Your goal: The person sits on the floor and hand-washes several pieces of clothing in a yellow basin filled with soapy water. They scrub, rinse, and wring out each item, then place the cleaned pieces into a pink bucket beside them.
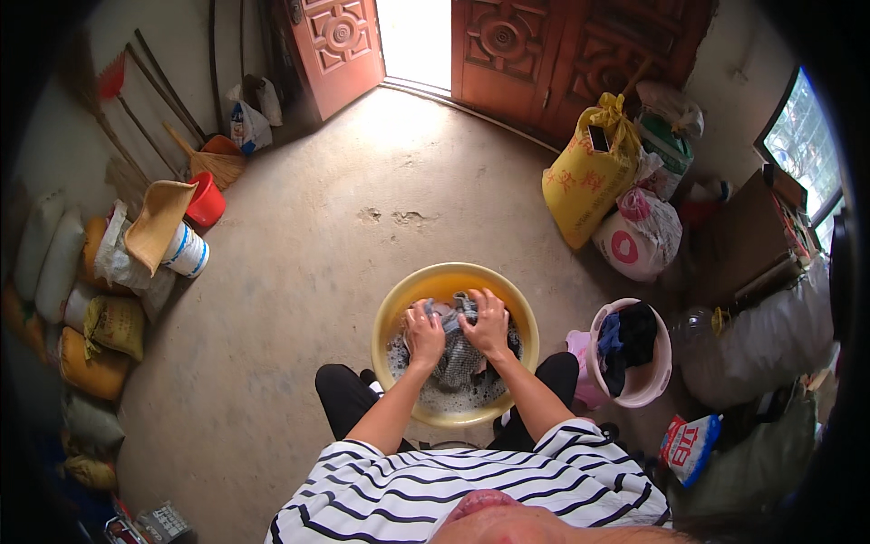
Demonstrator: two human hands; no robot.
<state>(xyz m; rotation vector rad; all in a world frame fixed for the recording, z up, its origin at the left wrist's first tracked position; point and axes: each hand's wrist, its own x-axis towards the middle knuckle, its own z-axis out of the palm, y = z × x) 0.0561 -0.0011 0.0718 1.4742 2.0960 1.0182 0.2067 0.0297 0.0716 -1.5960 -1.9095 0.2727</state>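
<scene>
A yellow plastic basin [525, 319] with sudsy water stands on the floor between my knees. Wet grey checked cloth [457, 353] lies in it, partly raised above the foam. My left hand [425, 334] grips the cloth's upper left part, and my right hand [486, 322] has its fingers curled on the upper right part. Darker cloth shows at the basin's right side, beneath my right wrist. The parts of the cloth under the suds are hidden.
At the right, a pink basket [664, 381] holds dark and blue clothes [635, 333], near a detergent bag [688, 449]. A tied yellow sack [584, 183] carries a phone [599, 139]. Left are a red bucket [206, 200], a white bucket [187, 251] and several sacks.
</scene>
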